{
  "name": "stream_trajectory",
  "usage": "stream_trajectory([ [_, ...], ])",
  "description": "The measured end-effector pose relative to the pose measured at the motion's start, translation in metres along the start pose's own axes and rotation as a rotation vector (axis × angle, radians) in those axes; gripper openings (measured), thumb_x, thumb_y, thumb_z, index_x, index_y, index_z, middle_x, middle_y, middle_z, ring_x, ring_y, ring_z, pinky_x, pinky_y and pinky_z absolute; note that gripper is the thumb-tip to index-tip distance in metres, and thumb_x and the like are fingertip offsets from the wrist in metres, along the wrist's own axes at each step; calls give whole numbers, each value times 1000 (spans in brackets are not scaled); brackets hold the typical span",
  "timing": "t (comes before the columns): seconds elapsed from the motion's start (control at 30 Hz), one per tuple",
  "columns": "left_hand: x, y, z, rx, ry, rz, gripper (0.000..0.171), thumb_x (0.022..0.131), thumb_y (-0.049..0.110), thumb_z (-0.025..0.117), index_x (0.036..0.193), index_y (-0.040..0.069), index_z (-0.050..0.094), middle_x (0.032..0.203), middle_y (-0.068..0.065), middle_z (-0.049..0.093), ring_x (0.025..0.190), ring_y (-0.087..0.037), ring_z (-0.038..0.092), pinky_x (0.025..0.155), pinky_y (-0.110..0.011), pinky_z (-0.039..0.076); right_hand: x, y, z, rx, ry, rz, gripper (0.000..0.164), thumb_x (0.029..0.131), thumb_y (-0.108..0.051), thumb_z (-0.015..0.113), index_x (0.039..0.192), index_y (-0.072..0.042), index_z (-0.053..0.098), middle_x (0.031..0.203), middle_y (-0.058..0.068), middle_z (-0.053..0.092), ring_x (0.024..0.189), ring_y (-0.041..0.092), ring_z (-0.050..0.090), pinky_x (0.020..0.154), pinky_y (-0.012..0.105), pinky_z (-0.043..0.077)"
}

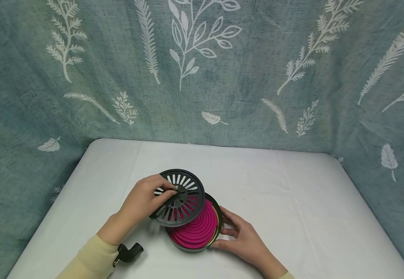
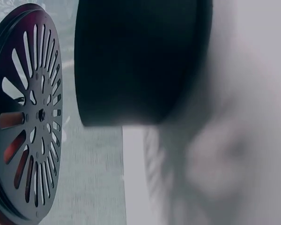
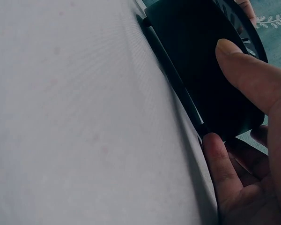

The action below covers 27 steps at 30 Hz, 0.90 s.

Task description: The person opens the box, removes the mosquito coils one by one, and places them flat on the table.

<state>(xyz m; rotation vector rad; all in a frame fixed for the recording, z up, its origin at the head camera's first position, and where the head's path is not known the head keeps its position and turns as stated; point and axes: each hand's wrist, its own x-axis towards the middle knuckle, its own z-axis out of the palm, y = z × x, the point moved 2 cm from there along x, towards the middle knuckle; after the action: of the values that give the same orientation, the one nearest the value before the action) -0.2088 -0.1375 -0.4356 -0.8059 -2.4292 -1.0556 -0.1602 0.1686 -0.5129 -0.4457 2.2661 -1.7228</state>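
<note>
Pinching a slotted black lid (image 1: 184, 198) with the left hand (image 1: 152, 193), partly over a round tin (image 1: 189, 250) holding a pink coil (image 1: 199, 231). Gripping that tin on the white table (image 1: 275, 193) with the right hand (image 1: 240, 237).

I see the person's bare left hand (image 1: 148, 195), its forearm in a pale yellow sleeve (image 1: 91, 259), pinching, and the bare right hand (image 1: 241, 237) curved, gripping.

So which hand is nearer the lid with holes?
Left. The left hand pinches the lid near its middle; the right hand holds the box, apart from the lid.
</note>
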Motion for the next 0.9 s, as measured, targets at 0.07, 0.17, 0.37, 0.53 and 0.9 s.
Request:
stream_trajectory([
  [0.07, 1, -6, -4, 15, 11, -16, 11, 85, 18, 80, 93, 23, 73, 92, 16, 66, 86, -3, 62, 73, -30, 59, 0, 0, 0, -1, 0, 5, 102, 67, -24, 93, 152, -14, 38, 141, 5, 51, 118, 19, 59, 95, 28, 55],
  [0.17, 1, -15, -10, 43, 34, -34, 11, 85, 18, 80, 93, 23, 74, 92, 16, 66, 86, -4, 62, 73, -30, 59, -1, 1, 0, -9, 0, 10, 101, 67, -25, 93, 151, -16, 39, 141, 4, 51, 120, 18, 57, 95, 28, 55],
  [0.37, -3, -33, -26, 96, 87, -99, 12, 84, 16, 81, 93, 21, 75, 92, 13, 68, 86, -7, 64, 73, -33, 60, 0, 1, -1, 9, -3, -1, 100, 66, -25, 93, 150, -20, 41, 144, 2, 49, 124, 16, 54, 96, 28, 54],
  [0.53, -13, -48, -37, 128, 107, -185, 10, 83, 15, 81, 91, 18, 75, 89, 10, 69, 85, -12, 65, 74, -35, 59, -1, 0, -2, 21, -6, -15, 98, 66, -25, 94, 149, -19, 42, 143, 2, 50, 125, 17, 54, 96, 29, 54],
  [0.9, -44, -92, -51, 161, 19, -371, 6, 89, 22, 76, 93, 19, 74, 94, 3, 70, 90, -23, 66, 79, -46, 56, -1, 1, -2, 28, -3, -17, 98, 66, -24, 93, 150, -18, 42, 142, 4, 51, 124, 18, 54, 96, 29, 54],
])
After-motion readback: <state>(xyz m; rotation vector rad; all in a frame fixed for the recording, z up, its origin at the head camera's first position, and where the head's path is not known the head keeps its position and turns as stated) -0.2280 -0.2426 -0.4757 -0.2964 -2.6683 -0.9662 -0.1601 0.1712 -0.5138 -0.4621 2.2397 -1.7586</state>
